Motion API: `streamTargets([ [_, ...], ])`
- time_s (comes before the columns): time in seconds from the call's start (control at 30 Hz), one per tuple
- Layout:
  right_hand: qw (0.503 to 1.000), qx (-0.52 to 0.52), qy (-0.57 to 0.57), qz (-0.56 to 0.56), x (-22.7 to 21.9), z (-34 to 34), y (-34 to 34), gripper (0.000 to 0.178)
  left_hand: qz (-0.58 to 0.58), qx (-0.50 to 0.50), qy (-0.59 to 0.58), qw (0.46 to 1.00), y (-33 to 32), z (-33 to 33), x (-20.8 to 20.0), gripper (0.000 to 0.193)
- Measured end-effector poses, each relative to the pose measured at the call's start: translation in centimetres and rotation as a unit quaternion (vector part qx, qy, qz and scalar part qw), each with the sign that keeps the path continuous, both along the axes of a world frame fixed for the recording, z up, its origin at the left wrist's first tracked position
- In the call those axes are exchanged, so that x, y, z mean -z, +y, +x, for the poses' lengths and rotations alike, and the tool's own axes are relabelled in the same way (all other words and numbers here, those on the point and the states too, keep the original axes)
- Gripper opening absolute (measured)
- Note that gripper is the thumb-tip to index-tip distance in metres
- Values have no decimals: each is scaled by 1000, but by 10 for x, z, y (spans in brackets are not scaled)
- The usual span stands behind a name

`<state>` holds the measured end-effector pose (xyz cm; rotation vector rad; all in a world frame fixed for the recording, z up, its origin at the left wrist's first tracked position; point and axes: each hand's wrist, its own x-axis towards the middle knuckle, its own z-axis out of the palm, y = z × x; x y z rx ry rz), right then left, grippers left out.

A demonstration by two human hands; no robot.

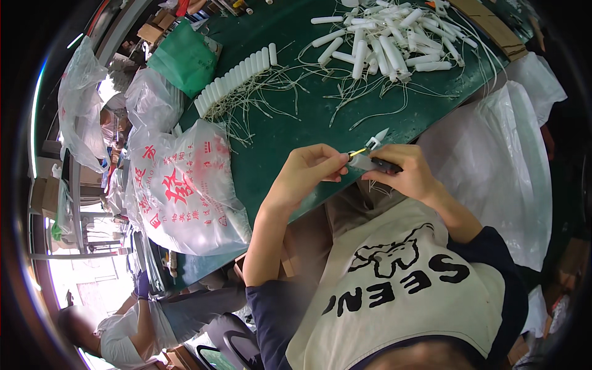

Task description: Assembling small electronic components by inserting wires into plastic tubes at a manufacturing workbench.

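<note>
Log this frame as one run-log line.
left hand: pinches yellow wire end | right hand: grips small cutter at wire | green table: row of white tubes, loose pile

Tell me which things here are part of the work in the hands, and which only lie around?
In the work: left hand pinching a small yellow-tipped piece; right hand holding small snips; row of white tubes and loose pile of white tubes, all with thin wires.

Lying about: printed plastic bag, green bag, cardboard strip.

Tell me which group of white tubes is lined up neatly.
The row of white tubes near the green bag: side by side, wires trailing. The pile of white tubes lies jumbled.
</note>
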<state>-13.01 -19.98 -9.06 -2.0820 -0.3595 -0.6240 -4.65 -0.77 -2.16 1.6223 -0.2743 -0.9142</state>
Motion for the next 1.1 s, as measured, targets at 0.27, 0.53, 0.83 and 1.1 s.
streamTargets([
  [0.27,999,-10,-45,-27,1,-1,0,30,26,92,28,995,9,14,9,16],
  [0.53,996,-80,-39,17,6,0,1,26,-36,223,31,974,8,21,1,24],
  [0.83,992,-116,3,57,6,-3,2,25,-80,301,38,950,6,18,10,34],
  [1.1,990,-136,28,36,14,-3,-2,27,-60,287,-11,956,4,8,7,29],
])
